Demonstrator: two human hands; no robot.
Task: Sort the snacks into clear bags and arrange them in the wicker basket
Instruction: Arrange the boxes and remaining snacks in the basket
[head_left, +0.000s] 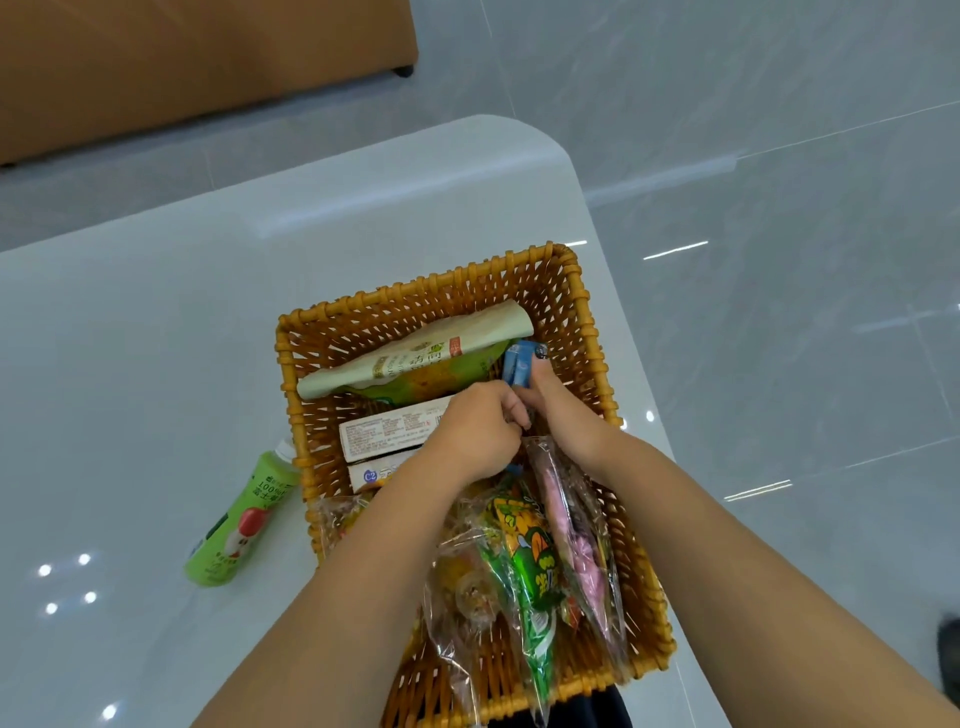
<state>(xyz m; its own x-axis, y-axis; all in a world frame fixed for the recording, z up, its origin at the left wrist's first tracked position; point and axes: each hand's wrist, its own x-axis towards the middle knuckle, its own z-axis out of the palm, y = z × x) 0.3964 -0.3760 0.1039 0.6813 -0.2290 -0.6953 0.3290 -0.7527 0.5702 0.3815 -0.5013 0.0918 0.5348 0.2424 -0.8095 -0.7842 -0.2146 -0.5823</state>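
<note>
- The left hand is curled with its fingers pinching something small at the middle of the woven wicker basket; what exactly it pinches is hidden by the knuckles.
- The right hand sits touching the left one, and its thumb and fingers grip a small blue plastic clip that pokes up beside a painted nail.
- Just below the hands, clear bags of colourful wrapped snacks lie in the near half of the basket, their twisted necks pointing toward the hands; the step in hand looks like fastening a bag with the clip.
- A rolled pale green snack packet lies across the far side of the basket, and two white printed cartons lie between it and the bags.
- The basket stands on a glossy white table near its corner.
- A green apple juice bottle lies on its side on the table, just beside the basket's left wall, still outside it.
- Judged from this, the task is far along: most snacks are bagged and in the basket, with the clipping and perhaps the bottle left.
</note>
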